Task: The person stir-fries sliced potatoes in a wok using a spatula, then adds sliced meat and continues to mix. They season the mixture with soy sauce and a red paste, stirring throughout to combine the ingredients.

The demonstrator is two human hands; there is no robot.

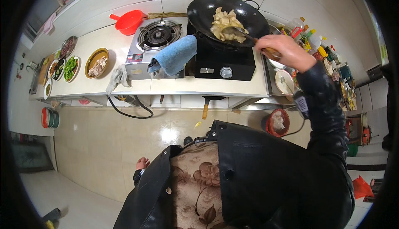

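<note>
My right hand [285,50] grips the wooden handle of a metal ladle or spatula [233,31], whose head rests among pale cooked pieces [225,19] in a black wok [202,10]. The wok, tilted in view, sits over a black gas stove [224,63] with a round knob. A blue cloth [177,54] is draped over a handle, which it mostly hides, at the wok's left. My left hand [142,163] hangs low beside my jacket, away from the counter, partly hidden and with no object visible in it.
A silver gas burner [159,35] and red plastic dipper [128,22] stand left of the wok. Farther left are a brown bowl of raw meat [97,63], plates of cut green peppers [71,69] and a grey rag [117,78]. Bottles [314,42] crowd the right; a red bin [278,123] is below.
</note>
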